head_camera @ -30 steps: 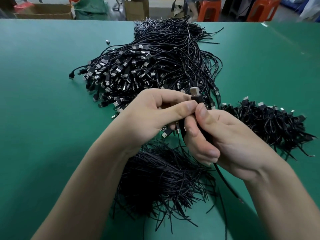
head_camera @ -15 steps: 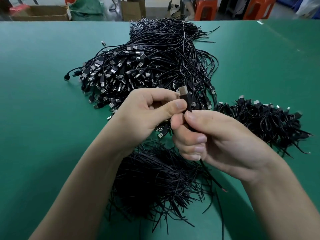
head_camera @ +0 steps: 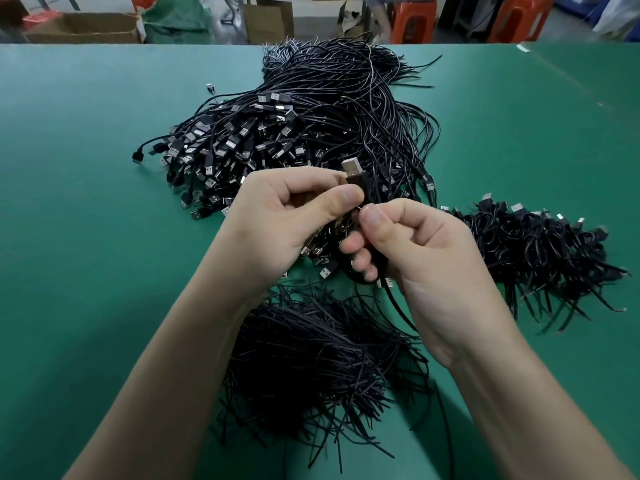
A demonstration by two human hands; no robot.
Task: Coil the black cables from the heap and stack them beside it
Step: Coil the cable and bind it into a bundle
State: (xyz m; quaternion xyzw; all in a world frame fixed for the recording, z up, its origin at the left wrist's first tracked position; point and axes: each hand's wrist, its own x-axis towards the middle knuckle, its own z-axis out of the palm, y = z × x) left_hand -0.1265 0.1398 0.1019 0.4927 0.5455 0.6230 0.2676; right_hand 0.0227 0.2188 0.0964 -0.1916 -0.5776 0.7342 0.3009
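Observation:
A big heap of black USB cables lies across the middle of the green table. My left hand pinches the plug end of one black cable, its metal USB tip pointing up. My right hand curls its fingers round the same cable just below, with a loop showing under the fingers and the loose tail running down past the wrist. A stack of coiled cables sits to the right of the heap.
A pile of short black ties lies near me between my forearms. One loose small connector rests left of the heap. Cardboard boxes and orange stools stand beyond the table's far edge.
My right hand has wound the cable further, curling tighter beneath the plug. The loose tail has grown shorter and been drawn in. My left hand keeps its pinch on the plug.

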